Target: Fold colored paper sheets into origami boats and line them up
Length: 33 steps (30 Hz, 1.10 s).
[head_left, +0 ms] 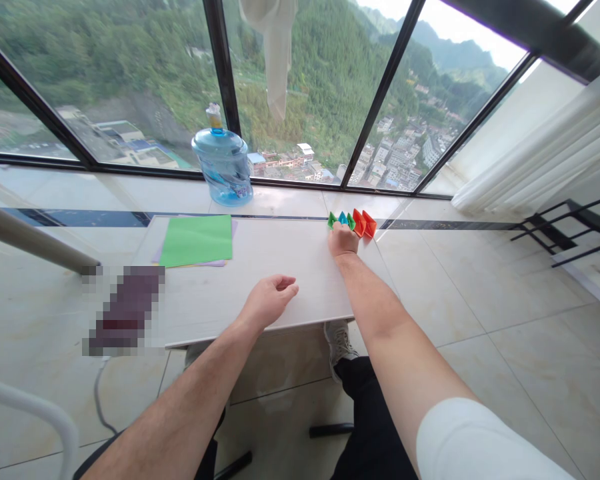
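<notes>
At the far right of the white table my right hand is closed at a row of small folded paper boats. Its fingertips are mostly hidden and seem to hold one of the boats. Beyond the knuckles show a blue paper boat and a green paper boat. To their right stand red paper boats. Over the table's near middle, my left hand is loosely curled, thumb and fingers apart, with nothing in it. A stack of coloured paper with a green sheet on top lies at the far left.
A blue water bottle stands beyond the table by the window. A pixelated dark object is at the table's left edge. A beige pole slants at the left. A black-framed chair stands far right.
</notes>
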Each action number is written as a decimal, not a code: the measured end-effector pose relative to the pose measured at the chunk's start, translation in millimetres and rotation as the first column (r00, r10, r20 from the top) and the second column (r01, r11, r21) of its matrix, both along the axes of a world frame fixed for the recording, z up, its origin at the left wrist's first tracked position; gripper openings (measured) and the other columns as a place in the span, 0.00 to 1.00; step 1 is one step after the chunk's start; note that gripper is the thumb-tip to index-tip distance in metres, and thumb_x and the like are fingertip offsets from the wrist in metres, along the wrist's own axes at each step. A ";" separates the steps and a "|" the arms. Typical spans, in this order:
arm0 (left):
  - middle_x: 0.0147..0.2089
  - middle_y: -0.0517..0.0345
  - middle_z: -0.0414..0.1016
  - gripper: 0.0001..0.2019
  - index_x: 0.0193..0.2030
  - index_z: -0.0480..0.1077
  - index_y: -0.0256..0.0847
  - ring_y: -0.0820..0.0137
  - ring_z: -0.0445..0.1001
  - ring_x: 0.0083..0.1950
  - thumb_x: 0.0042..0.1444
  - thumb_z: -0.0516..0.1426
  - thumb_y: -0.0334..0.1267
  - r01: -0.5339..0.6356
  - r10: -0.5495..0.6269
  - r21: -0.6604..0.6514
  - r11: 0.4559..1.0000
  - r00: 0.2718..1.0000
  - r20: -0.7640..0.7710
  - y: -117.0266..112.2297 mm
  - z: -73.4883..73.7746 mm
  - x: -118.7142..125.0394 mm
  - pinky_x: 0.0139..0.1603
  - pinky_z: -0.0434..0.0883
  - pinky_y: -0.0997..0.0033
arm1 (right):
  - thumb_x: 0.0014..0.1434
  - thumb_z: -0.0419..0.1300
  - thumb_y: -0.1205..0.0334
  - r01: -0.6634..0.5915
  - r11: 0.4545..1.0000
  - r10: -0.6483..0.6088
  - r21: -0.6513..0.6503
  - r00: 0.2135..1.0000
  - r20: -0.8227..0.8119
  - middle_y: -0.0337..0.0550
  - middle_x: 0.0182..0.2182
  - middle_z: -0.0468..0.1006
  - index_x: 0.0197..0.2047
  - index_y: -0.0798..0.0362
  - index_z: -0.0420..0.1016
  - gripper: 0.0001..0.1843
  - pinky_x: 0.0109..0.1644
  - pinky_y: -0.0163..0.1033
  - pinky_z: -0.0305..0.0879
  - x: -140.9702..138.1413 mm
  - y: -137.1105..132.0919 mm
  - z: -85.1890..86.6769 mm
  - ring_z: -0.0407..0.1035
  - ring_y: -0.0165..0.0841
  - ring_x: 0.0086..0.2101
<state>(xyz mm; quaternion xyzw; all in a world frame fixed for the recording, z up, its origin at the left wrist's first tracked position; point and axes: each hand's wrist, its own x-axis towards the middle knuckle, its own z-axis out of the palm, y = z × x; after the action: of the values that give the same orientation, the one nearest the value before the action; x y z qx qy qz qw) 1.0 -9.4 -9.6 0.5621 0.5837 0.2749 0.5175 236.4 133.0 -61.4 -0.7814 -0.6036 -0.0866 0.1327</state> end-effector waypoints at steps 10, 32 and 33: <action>0.52 0.49 0.84 0.19 0.48 0.80 0.39 0.58 0.81 0.54 0.54 0.61 0.46 0.011 -0.011 0.006 1.000 1.000 -0.009 0.3 -0.4 -0.3 0.60 0.73 0.63 | 0.67 0.56 0.62 0.010 1.000 -0.010 -0.017 1.000 0.028 0.56 0.43 0.80 0.52 0.55 0.77 0.14 0.41 0.41 0.66 -0.3 -1.3 0.5 0.74 0.40 0.39; 0.52 0.50 0.84 0.19 0.49 0.79 0.38 0.59 0.81 0.54 0.56 0.60 0.46 0.024 -0.024 0.009 1.000 0.999 -0.028 1.4 -4.7 -0.6 0.60 0.72 0.64 | 0.69 0.50 0.69 -0.096 0.988 0.100 -0.124 0.995 0.028 0.58 0.45 0.78 0.49 0.60 0.78 0.15 0.42 0.41 0.60 -0.5 -0.2 5.4 0.69 0.36 0.38; 0.52 0.50 0.84 0.19 0.49 0.79 0.38 0.59 0.81 0.54 0.56 0.60 0.46 0.025 -0.024 0.009 1.000 0.999 -0.030 1.6 -4.9 -0.7 0.60 0.72 0.64 | 0.69 0.50 0.69 -0.096 0.988 0.101 -0.124 0.994 0.029 0.58 0.45 0.78 0.48 0.60 0.78 0.15 0.42 0.40 0.59 -0.6 0.0 5.6 0.69 0.35 0.38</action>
<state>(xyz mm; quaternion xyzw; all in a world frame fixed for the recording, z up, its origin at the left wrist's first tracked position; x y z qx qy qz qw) 0.3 -7.8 -14.5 0.5756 0.5832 0.2626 0.5095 235.8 133.0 -55.8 -0.7555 -0.6479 -0.0567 0.0781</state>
